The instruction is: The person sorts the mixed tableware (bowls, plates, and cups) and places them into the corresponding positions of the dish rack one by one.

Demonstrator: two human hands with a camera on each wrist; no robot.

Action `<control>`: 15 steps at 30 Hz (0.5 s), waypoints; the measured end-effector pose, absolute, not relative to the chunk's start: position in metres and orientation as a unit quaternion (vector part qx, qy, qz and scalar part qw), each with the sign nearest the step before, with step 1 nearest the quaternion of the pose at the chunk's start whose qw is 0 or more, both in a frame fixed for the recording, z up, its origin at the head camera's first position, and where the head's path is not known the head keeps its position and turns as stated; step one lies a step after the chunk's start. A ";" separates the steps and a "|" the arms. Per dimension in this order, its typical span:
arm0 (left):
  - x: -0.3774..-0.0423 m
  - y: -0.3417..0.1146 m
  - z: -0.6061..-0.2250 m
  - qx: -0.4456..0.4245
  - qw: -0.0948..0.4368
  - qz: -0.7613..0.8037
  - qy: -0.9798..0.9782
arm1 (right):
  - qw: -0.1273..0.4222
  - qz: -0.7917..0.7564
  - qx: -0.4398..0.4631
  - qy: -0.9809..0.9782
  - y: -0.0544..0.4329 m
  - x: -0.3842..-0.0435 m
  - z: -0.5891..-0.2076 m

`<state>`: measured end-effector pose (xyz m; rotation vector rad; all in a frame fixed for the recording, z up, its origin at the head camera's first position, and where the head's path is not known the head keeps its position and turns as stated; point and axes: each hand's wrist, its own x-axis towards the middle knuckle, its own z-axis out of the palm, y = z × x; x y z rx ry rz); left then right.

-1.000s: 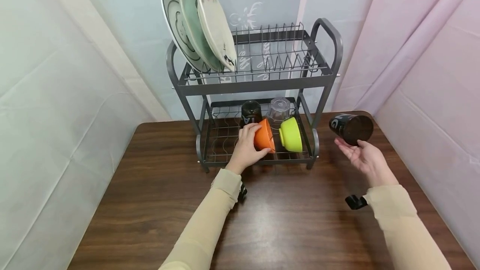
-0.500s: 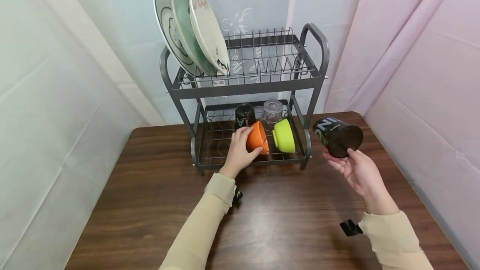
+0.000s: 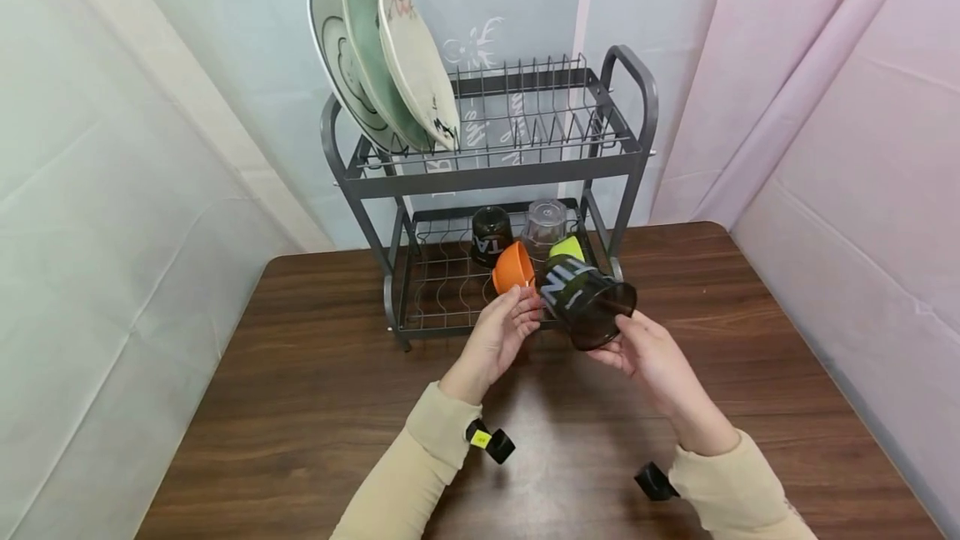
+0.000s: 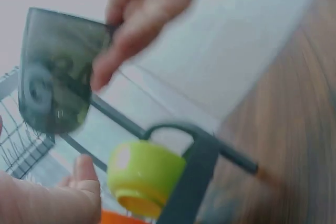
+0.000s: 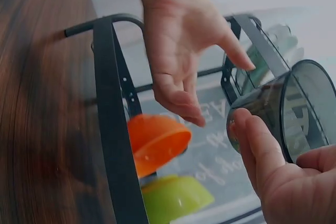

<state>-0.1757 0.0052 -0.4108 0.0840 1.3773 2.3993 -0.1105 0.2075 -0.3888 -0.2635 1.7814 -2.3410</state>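
My right hand [image 3: 663, 369] holds a dark translucent cup [image 3: 588, 307] by its rim, tilted, just in front of the rack's lower tier. White letters show on the cup's side. My left hand [image 3: 491, 340] is off the orange bowl [image 3: 512, 267], its fingers extended toward the cup's base. In the right wrist view, a gap shows between the left hand [image 5: 178, 51] and the cup [image 5: 262, 103]. The orange bowl leans on its side in the lower tier. Beside it a lime-green bowl [image 3: 567, 248] is partly hidden behind the cup; the left wrist view shows this green bowl [image 4: 144, 174] more fully.
A two-tier dark metal dish rack [image 3: 487, 183] stands at the back of the wooden table [image 3: 300, 407]. Several plates [image 3: 416, 65] lean in its upper left. Another dark cup [image 3: 491, 238] and a clear glass [image 3: 546, 227] stand upside down at the lower tier's back.
My right hand has brought the dark cup leftward from the right of the rack to the rack's front. My left hand has let go of the orange bowl and drawn back, turning its palm toward the cup.
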 end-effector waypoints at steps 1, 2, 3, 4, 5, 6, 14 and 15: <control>-0.173 0.004 -0.407 0.013 0.203 0.858 0.472 | 0.091 -0.773 -0.088 0.622 0.203 -0.110 -0.389; -0.171 0.003 -0.405 0.002 0.215 0.860 0.462 | 0.092 -0.761 -0.084 0.637 0.200 -0.110 -0.389; -0.170 0.002 -0.403 -0.005 0.223 0.863 0.453 | 0.093 -0.750 -0.083 0.649 0.197 -0.109 -0.389; -0.168 0.001 -0.401 -0.015 0.230 0.864 0.449 | 0.095 -0.744 -0.081 0.656 0.195 -0.109 -0.389; -0.167 0.000 -0.400 -0.023 0.236 0.865 0.442 | 0.098 -0.738 -0.077 0.663 0.193 -0.108 -0.390; -0.167 -0.001 -0.400 -0.026 0.241 0.866 0.437 | 0.101 -0.732 -0.071 0.670 0.191 -0.107 -0.390; -0.163 -0.008 -0.403 -0.048 0.264 0.870 0.414 | 0.115 -0.706 -0.048 0.697 0.180 -0.106 -0.393; -0.162 -0.009 -0.404 -0.048 0.265 0.869 0.416 | 0.117 -0.704 -0.050 0.698 0.178 -0.106 -0.393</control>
